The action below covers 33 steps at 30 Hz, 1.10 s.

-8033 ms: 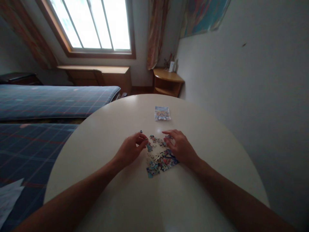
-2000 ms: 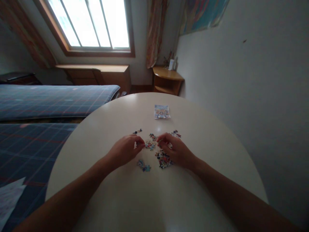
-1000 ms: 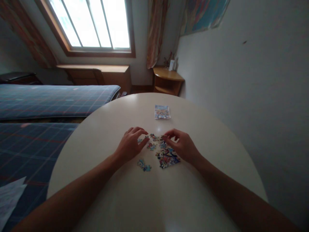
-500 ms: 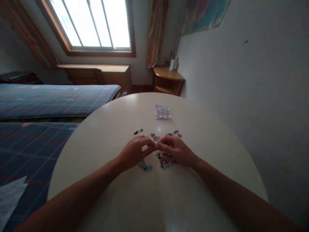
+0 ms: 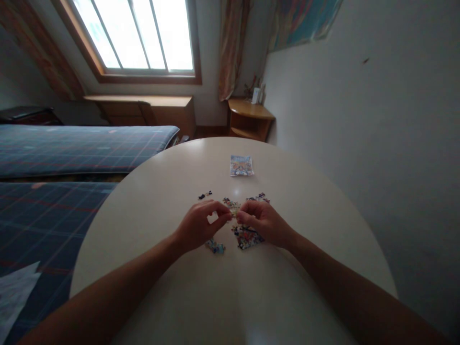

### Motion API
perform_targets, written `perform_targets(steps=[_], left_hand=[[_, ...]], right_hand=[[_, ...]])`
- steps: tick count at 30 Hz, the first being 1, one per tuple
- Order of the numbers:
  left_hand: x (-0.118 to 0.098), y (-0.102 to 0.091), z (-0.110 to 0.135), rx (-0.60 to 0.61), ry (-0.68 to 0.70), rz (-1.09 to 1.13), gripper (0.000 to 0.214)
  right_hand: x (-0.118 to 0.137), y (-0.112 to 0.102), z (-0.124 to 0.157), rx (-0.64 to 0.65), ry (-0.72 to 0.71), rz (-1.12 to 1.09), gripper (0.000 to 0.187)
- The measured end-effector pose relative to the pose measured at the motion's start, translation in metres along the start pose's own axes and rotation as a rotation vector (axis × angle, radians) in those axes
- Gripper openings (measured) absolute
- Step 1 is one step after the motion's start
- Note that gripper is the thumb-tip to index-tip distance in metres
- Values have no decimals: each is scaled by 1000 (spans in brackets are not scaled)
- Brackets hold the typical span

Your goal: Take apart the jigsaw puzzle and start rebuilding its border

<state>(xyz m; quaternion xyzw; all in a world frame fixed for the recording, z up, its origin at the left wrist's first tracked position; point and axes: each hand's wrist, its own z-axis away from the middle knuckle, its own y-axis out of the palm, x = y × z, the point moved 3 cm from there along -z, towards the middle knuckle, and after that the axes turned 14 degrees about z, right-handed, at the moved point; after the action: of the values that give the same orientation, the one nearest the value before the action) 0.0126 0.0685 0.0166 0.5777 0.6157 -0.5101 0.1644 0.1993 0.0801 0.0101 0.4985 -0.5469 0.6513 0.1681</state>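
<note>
My left hand (image 5: 199,227) and my right hand (image 5: 264,221) meet at the middle of a round white table (image 5: 230,297). Both pinch the same small cluster of joined puzzle pieces (image 5: 233,209) between their fingertips, just above the tabletop. Below my right hand lies a larger joined patch of colourful puzzle (image 5: 245,237), partly hidden by the hand. A small blue fragment (image 5: 215,247) lies below my left hand. Loose pieces sit at the upper left (image 5: 205,195) and upper right (image 5: 259,197).
A small picture card (image 5: 241,165) lies farther back on the table. Two beds with blue plaid covers (image 5: 72,148) stand to the left. A wooden corner shelf (image 5: 248,117) and a window are behind; a white wall runs along the right.
The big joined puzzle has been broken into separate fragments. Over the last second my hands drew together and pinched one small cluster, lifting it slightly.
</note>
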Motion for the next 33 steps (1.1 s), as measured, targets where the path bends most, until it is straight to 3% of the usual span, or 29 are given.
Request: perform_targets(steps=[2,5,9,11,13,17,22,27,33], left_hand=[[3,-1,-1,-21,-88,14,16],[14,-3,-4,78,-187,-28,17],[21,-18,-3,185,-181,-233,18],[17,-28,0,247,-210,-284,20],[9,-34,6,399,-259,-267,22],[-6,-37,16,575,-305,-199,22],[-4,-32,17,615,-296,-147,6],[-4,-30,16,608,-320,-130,29],[-4,-25,16,654,-284,-104,8]], right_hand=[[1,-4,0,-73,-14,58,30],[2,-8,-1,-109,-12,175,29],[0,-10,-2,-111,-34,481,25],[-1,-10,-2,-116,-43,586,21],[-2,-11,-2,-109,-64,647,18],[-1,-16,2,-39,-156,767,17],[-1,-19,8,95,-207,791,28],[1,-10,9,114,-238,784,31],[-1,-5,10,119,-260,786,33]])
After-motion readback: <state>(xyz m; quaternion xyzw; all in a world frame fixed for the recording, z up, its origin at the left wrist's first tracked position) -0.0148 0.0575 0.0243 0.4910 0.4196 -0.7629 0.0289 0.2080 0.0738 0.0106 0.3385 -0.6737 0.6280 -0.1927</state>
